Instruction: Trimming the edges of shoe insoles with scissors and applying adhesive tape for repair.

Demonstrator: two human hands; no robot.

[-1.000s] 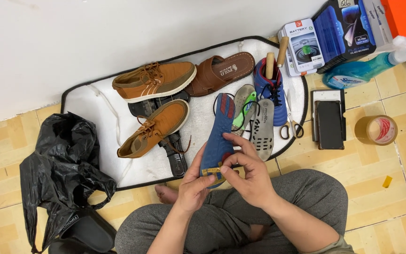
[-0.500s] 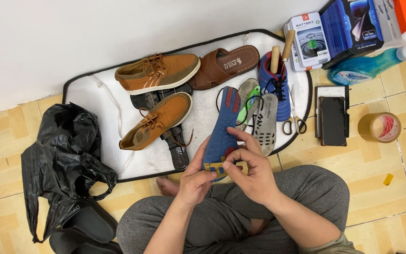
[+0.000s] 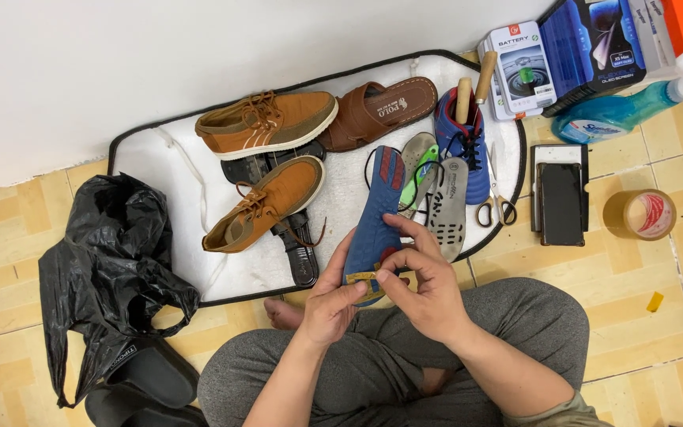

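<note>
Your left hand [image 3: 333, 304] and right hand [image 3: 428, 289] meet above your crossed legs and together grip the near end of a blue insole [image 3: 377, 217], which points away from you over the near edge of the white mat [image 3: 160, 158]. Your left fingers curl around the insole's left edge; your right fingers pinch narrowly at a small yellow piece [image 3: 365, 278] on its near end. Just right of the insole lies a grey insole [image 3: 448, 205], with scissors [image 3: 496, 207] beyond it. Two tan shoes [image 3: 266, 202] sit to the far left, a black bag [image 3: 112, 269] further left.
</note>
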